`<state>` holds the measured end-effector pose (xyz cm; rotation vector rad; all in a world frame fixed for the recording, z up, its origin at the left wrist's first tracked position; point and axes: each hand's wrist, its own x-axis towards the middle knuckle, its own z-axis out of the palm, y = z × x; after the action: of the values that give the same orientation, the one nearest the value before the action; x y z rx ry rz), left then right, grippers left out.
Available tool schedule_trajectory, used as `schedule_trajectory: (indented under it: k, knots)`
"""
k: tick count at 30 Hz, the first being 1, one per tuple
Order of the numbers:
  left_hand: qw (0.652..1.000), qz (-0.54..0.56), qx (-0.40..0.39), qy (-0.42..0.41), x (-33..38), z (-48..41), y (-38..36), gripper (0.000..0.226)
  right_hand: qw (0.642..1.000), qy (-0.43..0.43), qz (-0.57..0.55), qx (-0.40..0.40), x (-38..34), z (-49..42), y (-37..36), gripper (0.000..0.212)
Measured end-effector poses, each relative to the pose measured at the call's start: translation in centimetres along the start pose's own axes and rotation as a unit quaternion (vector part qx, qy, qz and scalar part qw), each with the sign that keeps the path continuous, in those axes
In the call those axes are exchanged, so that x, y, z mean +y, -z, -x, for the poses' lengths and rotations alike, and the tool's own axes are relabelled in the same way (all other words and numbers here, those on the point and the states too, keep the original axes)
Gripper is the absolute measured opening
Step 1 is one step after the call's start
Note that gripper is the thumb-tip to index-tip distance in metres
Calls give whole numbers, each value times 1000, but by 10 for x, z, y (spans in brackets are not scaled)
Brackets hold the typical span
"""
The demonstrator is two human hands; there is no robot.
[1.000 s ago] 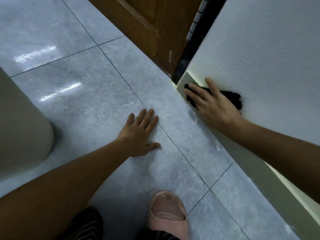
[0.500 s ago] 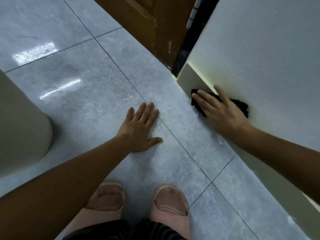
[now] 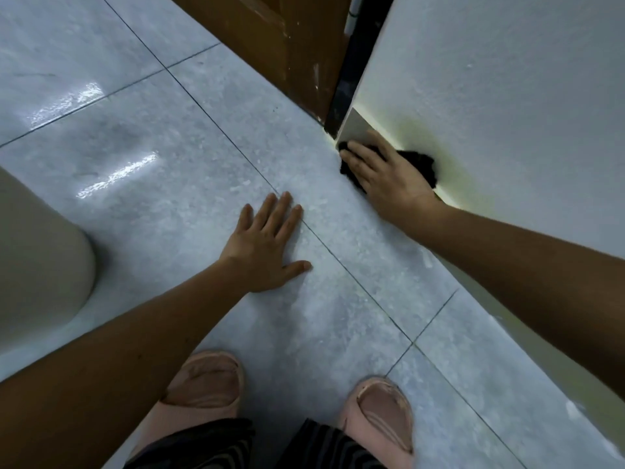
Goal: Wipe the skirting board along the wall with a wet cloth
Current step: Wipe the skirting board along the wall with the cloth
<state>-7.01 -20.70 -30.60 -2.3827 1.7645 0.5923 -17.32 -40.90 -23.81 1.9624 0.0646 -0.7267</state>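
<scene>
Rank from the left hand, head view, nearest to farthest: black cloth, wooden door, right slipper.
From the left hand:
1. Black cloth, up-right against the skirting board, under the right hand.
2. Right slipper, below, near the bottom edge.
3. Wooden door, top, beyond the wall corner.

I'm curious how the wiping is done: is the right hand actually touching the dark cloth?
Touching. The head view shows the right hand lying flat over the dark cloth, pressing it against the skirting board, with cloth showing on both sides of the hand.

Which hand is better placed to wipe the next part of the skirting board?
The right hand. It already presses the cloth flat against the skirting board near the wall's end. The left hand lies flat on the floor, apart from the wall, apparently as support.
</scene>
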Motion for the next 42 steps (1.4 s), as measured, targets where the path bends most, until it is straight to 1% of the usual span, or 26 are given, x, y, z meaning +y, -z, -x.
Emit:
schedule_trajectory:
  k: [3,5,7,9,11,14,17,21,23,25,26,28,30,32,35,39,42]
  knots:
    - [1000,-7,-2,2,-1,-1,-1,95,1000,19,7,-13,-13,34,-14,59]
    - [1000,-11,-2,5,-1,-1,-2,96,999,34,29,-8,-10,52,-17,58]
    - [1000,-9,-5,5,-1,-1,-2,96,999,18,46,9,0,56,-12,58]
    - [1000,-8,-8,4,-2,-1,-1,96,999,-32,35,21,14,43,1,59]
    - [1000,-7,-9,1,-2,0,0,96,998,-53,3,21,24,19,14,58]
    - [1000,-7,-14,-2,-3,1,0,96,999,-40,-20,16,26,-9,23,56]
    - [1000,-3,-16,-5,-5,1,0,97,1000,-18,-24,-9,6,-11,14,58]
    - [1000,4,-10,-6,-4,1,2,92,999,-11,-29,-23,-23,29,-9,59]
    - [1000,8,3,14,3,2,1,89,999,6,-22,-29,-32,60,-23,61]
    - [999,5,20,32,15,6,-2,88,999,28,7,-23,-34,86,-31,62]
    - [999,7,27,25,23,9,-4,88,999,28,17,-12,-31,93,-32,61]
    - [999,10,31,-24,44,15,-8,86,1000,-7,2,15,-19,91,-26,59]
    - [996,12,8,-82,65,18,-11,84,999,-34,-24,13,-6,71,-13,56]
    - [993,14,-32,-112,82,19,-12,81,998,-49,-37,8,-1,53,-2,55]
    - [991,-11,-68,-112,92,19,-10,79,997,-55,-46,-28,-11,57,-1,58]
    - [989,-35,-92,-112,87,18,0,80,995,-29,-55,-77,-44,105,-24,59]
    - [988,-38,-99,-112,87,22,2,81,994,-27,-58,-84,-56,138,-36,57]
